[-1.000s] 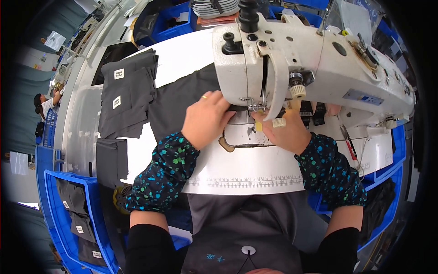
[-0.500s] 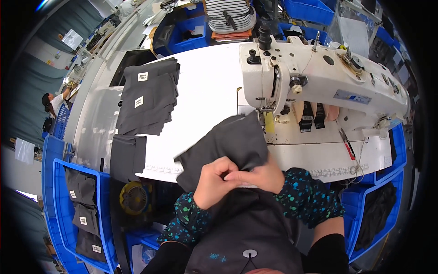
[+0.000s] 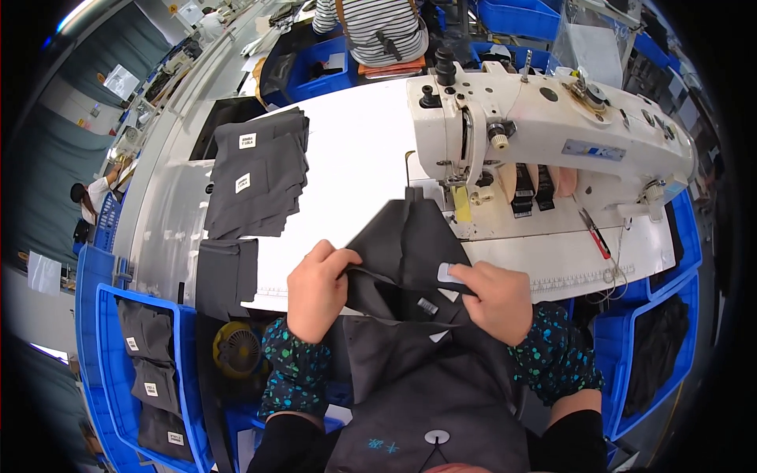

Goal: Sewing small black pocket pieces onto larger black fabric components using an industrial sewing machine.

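Fingers (image 3: 344,258) of the left hand (image 3: 315,290) and right hand (image 3: 500,303) pinched opposite sides of a dark fabric piece (image 3: 426,240). A sewing machine (image 3: 536,118) stood on the tabletop (image 3: 355,165) beyond.

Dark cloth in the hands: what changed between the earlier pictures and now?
The cloth came from the sewing machine toward the body. The left hand and right hand, together half a second ago, have spread apart, each gripping the cloth. The stack of cloth pieces and the red-handled tool stayed put.
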Tool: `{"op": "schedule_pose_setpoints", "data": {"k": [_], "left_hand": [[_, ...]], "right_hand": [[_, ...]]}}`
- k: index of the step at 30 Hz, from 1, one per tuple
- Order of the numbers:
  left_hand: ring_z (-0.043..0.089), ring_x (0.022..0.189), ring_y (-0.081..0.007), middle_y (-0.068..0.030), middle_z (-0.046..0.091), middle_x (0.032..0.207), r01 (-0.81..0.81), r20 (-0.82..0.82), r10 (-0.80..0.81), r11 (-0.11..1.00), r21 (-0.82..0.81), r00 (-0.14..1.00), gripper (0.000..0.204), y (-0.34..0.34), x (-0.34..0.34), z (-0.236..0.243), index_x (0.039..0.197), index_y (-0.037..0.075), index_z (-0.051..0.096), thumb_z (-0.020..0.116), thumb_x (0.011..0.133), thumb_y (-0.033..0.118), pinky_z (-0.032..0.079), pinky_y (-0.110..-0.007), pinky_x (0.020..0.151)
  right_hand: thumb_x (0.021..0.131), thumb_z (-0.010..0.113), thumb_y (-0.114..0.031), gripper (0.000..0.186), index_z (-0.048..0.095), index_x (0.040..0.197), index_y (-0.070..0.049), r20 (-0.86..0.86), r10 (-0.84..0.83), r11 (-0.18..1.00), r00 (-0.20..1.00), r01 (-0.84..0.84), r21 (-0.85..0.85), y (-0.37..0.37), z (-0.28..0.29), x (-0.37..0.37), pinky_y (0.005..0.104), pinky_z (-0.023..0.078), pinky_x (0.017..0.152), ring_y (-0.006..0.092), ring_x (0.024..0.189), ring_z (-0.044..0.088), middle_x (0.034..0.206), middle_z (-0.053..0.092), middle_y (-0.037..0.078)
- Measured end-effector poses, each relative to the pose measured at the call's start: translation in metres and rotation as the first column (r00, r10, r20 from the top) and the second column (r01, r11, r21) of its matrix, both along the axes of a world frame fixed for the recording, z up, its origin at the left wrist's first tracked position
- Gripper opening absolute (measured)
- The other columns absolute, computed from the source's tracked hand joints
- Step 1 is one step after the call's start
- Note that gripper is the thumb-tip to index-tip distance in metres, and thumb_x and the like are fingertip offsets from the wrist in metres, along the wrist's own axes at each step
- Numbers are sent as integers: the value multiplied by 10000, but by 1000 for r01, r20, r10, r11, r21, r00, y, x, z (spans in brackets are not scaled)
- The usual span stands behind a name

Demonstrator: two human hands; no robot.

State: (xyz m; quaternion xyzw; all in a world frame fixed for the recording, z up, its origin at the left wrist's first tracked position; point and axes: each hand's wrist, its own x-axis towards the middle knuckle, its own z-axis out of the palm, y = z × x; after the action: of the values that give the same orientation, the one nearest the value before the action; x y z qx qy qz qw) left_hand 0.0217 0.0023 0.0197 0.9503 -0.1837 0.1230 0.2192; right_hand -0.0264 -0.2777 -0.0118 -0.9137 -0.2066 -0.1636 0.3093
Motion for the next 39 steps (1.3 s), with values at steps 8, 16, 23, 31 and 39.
{"op": "schedule_pose_setpoints", "data": {"k": [8, 16, 23, 31, 39], "left_hand": [[665, 1090, -340, -144, 717, 1152, -10, -223, -50, 965, -261, 974, 417, 1, 19, 14, 1121, 36, 704, 811, 845, 330, 525, -393, 930], [525, 678, -38, -5, 659, 707, -89, -534, -258, 838, -539, 805, 241, -20, 33, -37, 913, -61, 715, 758, 925, 176, 438, -223, 610], [552, 687, -44, 0, 676, 712, -113, -513, -263, 800, -589, 817, 200, -26, 17, -18, 880, -48, 724, 794, 887, 139, 462, -220, 644], [586, 738, -51, 1, 687, 754, -93, -441, -266, 762, -641, 857, 177, -17, 14, -21, 854, -27, 714, 784, 895, 130, 482, -225, 710], [445, 706, -15, 85, 535, 749, -142, -504, -424, 644, -752, 752, 177, -24, 17, -34, 900, 9, 631, 673, 999, 149, 384, -187, 655]], "right_hand": [[737, 749, -78, 473, 659, 1200, -114, -86, 25, 993, 996, -34, -112, 5, -13, -26, 352, 501, 550, 224, 685, 652, 816, 604, 38], [806, 803, -280, 396, 667, 1131, -100, -154, 199, 980, 968, -194, 47, 2, -15, -30, 346, 513, 575, 242, 666, 651, 824, 637, 37], [767, 845, -278, 332, 693, 907, -19, -42, -21, 919, 999, 36, 392, 7, -10, 37, 344, 484, 588, 251, 633, 609, 776, 634, 89], [841, 795, -100, 169, 684, 823, 25, -318, 171, 852, 933, 22, 523, 15, 0, 32, 287, 443, 594, 146, 622, 554, 709, 627, 66], [891, 746, -110, 125, 690, 941, -10, -451, 249, 763, 857, 112, 636, 9, 6, 21, 289, 440, 549, 134, 557, 547, 702, 633, 61]]}}
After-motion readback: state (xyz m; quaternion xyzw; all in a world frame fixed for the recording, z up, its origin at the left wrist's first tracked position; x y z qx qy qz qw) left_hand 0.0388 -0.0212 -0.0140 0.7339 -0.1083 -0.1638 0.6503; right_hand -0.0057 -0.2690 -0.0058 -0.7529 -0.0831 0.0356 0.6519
